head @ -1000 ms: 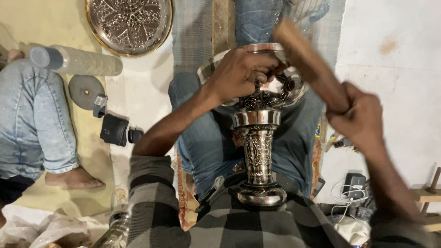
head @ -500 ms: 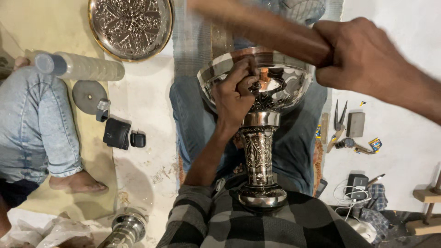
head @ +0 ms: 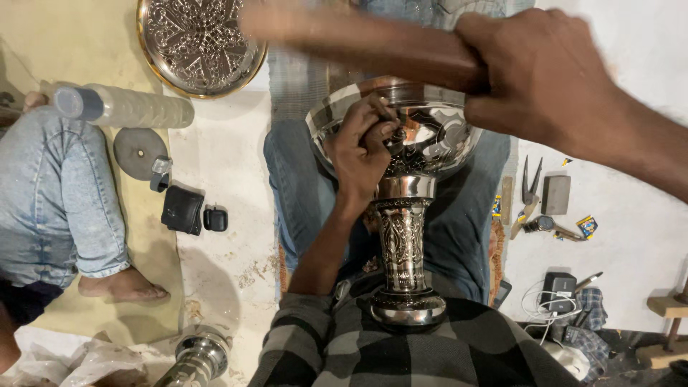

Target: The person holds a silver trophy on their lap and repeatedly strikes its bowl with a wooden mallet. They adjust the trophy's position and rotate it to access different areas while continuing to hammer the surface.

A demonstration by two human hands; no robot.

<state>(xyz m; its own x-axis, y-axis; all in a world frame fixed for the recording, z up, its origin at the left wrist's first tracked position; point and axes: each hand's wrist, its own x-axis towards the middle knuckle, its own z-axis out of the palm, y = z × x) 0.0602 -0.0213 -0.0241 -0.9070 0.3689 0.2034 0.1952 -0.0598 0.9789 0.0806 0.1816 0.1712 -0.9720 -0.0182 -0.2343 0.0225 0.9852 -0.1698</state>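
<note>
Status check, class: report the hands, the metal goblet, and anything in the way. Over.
Left hand pinching a small punch against the goblet bowl. Right hand gripping a raised wooden mallet. Nothing between them.

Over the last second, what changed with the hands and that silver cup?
The right hand swung its wooden stick from a slant beside the silver goblet up to lie level above the bowl. The left hand stayed at the bowl's rim, grip shut on a small tool. The goblet stayed on the lap; the engraved tray did not move.
</note>
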